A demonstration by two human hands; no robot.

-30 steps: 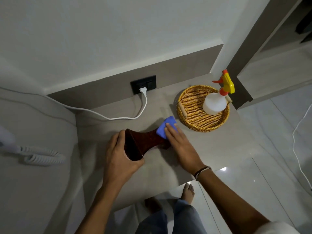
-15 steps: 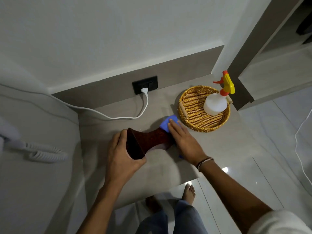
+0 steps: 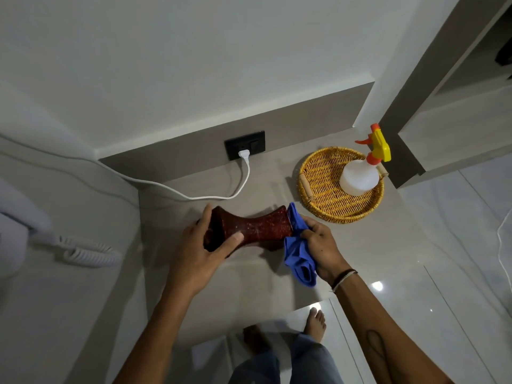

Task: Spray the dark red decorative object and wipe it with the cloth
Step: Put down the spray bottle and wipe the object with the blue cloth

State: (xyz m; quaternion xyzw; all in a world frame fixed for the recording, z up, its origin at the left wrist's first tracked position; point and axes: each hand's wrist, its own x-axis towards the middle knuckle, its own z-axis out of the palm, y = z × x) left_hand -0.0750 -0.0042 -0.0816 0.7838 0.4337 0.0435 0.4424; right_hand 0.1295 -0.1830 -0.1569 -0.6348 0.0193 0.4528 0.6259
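Observation:
The dark red decorative object, an hourglass-shaped speckled piece, lies on its side just above the beige counter. My left hand grips its wide left end, thumb across the front. My right hand holds a bunched blue cloth pressed against the object's right end, and part of the cloth hangs down below the hand. The white spray bottle with a yellow and orange trigger head stands in the wicker tray, away from both hands.
A round wicker tray sits at the counter's back right. A white plug and cord run from a black wall socket to the left. A white handset with a coiled cord lies at left. Tiled floor and bare feet show below.
My right hand has slid the blue cloth from the top of the object down around its right end and bunched it. My left hand has kept its grip on the other end.

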